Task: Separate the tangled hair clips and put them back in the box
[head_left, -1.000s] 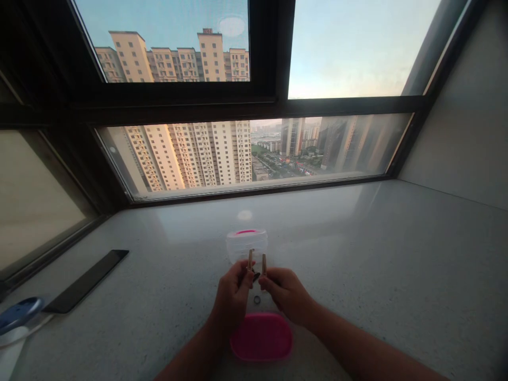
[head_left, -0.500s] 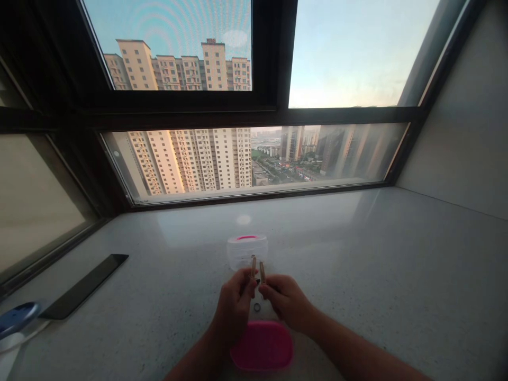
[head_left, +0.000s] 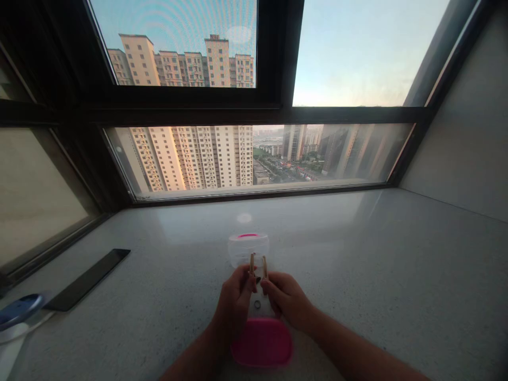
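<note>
My left hand (head_left: pixel 237 293) is closed, thumb and fingers pinching a slim, light-brown wooden piece (head_left: pixel 252 261) that stands nearly upright. A similar slim wooden piece (head_left: pixel 264 263) is pinched in my right hand (head_left: pixel 286 293). The two pieces are side by side with a narrow gap; they resemble clothespin halves, but the kind is unclear. A small dark bit (head_left: pixel 258 279) shows between the fingertips. Below the hands lies a small grey ring (head_left: pixel 257 305). Nearest me is a pink plastic lid (head_left: pixel 262 346), and beyond the hands stands a clear container (head_left: pixel 246 244) with a pink strip.
The pale speckled sill (head_left: pixel 377 254) runs up to a dark window frame (head_left: pixel 262 194). On the left lie a long black flat object (head_left: pixel 89 280) and a blue round object (head_left: pixel 21 311) with white parts. A wall (head_left: pixel 468 137) bounds the right side.
The tops of the two wooden pieces have moved slightly apart, and the right piece is more upright. Both hands keep their hold. The view has shifted a little.
</note>
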The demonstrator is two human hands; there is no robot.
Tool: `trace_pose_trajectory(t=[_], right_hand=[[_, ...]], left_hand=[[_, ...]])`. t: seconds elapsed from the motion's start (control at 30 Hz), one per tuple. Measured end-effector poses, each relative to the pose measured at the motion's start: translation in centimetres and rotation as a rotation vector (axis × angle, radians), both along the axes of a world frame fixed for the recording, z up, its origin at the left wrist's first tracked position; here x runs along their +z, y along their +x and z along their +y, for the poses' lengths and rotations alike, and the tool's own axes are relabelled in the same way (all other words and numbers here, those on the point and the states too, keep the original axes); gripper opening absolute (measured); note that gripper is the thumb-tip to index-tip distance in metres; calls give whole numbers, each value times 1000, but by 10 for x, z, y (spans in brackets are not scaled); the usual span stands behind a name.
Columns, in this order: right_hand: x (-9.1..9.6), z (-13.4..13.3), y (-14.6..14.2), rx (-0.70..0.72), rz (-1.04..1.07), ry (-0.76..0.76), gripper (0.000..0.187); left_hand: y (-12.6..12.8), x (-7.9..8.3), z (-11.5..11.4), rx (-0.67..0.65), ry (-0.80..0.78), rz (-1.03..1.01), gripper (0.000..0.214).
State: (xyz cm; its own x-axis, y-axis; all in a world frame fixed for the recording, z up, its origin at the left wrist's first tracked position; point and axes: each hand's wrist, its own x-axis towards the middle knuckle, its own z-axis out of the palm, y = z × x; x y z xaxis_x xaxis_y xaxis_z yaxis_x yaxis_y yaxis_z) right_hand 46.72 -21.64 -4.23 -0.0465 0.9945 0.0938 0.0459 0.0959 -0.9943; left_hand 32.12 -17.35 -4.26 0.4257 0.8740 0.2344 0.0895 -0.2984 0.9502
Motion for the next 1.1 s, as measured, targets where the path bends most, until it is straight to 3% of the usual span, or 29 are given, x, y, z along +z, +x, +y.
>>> trace_pose_trajectory(t=[0.5,1.1], right_hand=[[-4,3,3,11,17,26,38],[-3,1,3,15,-69,63,39]], left_hand=[[1,-1,1,62,-42,-58,29],[1,-1,2,25,-62,-66,26]])
